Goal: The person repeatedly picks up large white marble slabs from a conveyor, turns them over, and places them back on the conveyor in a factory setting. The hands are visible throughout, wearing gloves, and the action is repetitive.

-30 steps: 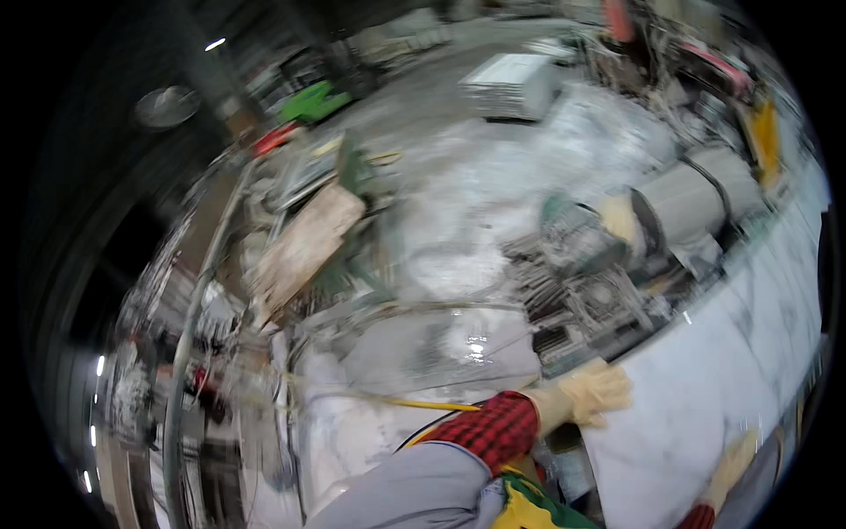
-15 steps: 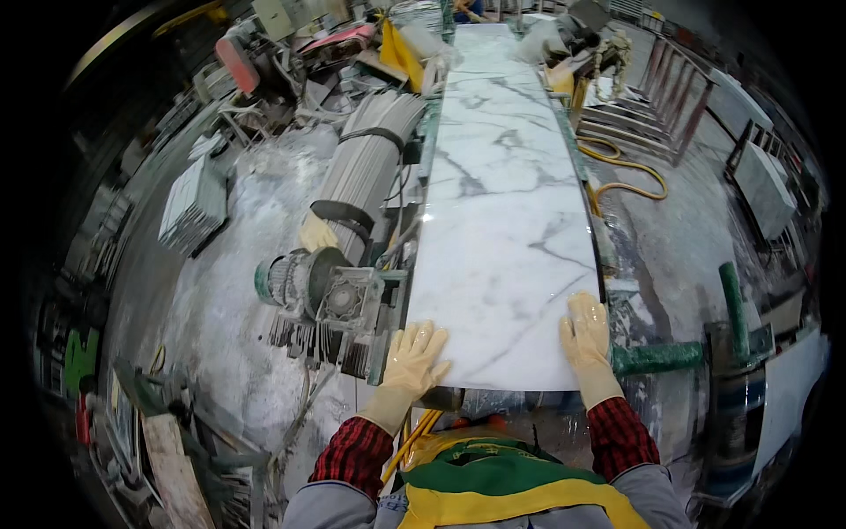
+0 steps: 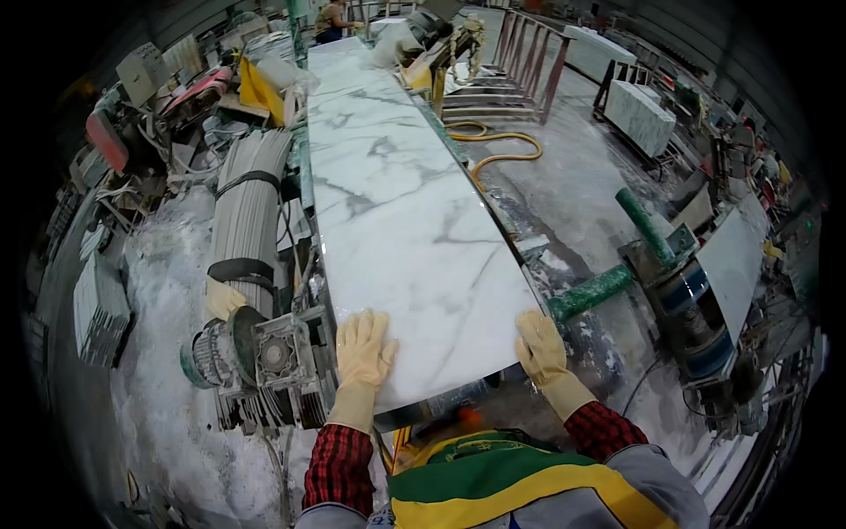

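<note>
A long white marble slab with grey veins stretches away from me, its surface wet and shiny. Gloved in cream rubber, my left hand rests on the slab's near left corner, fingers extended and pointing forward. On the near right corner lies my right hand in a matching glove, its fingers also stretched out along the edge. Neither hand grips anything. Below the slab's near edge shows my green and yellow apron.
Left of the slab stands a dusty motor, with a strapped bundle of grey strips behind it. A green roller sticks out at the right, near a yellow hose. A person stands at the far end.
My view has swung to the right, so the slab now appears further left and tilted. Both hands remain flat at its near corners, with the right hand nearer its outer edge.
</note>
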{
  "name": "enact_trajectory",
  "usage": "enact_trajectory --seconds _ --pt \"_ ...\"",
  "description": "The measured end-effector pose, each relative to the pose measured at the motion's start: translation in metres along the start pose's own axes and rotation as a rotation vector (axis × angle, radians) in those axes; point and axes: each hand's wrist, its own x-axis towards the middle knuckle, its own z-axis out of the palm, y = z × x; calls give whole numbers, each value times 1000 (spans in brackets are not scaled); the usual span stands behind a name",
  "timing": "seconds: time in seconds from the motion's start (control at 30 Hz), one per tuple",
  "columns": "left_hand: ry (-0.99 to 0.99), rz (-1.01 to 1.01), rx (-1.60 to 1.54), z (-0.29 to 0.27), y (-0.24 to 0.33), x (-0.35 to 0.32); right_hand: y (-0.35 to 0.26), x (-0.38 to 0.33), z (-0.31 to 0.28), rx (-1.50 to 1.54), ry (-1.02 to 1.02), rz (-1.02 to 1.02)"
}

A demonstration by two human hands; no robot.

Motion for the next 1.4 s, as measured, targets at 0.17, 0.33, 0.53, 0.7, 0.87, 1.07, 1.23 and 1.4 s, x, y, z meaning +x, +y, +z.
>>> enact_trajectory --seconds 0.17,0.33,0.53,0.7,0.87,1.07,1.23,1.4 --pt "-44 -91 39 4 -9 39 -21 -12 -23 -40 -61 61" --pt "75 -85 52 14 -15 51 -30 -15 -29 -90 -77 91" --pt "108 -109 73 20 -20 62 -17 -3 -33 -65 -70 42" --pt "221 -91 40 24 -24 63 9 14 -7 -117 -63 7" --pt "174 -169 82 29 -20 65 18 36 22 -107 7 -66" --pt "138 -219 57 27 -15 67 34 50 26 -114 -13 -131" --pt "199 -204 110 26 -22 63 23 57 20 -58 7 -128" --pt "198 -192 102 25 -18 65 25 52 22 -72 -46 -75"
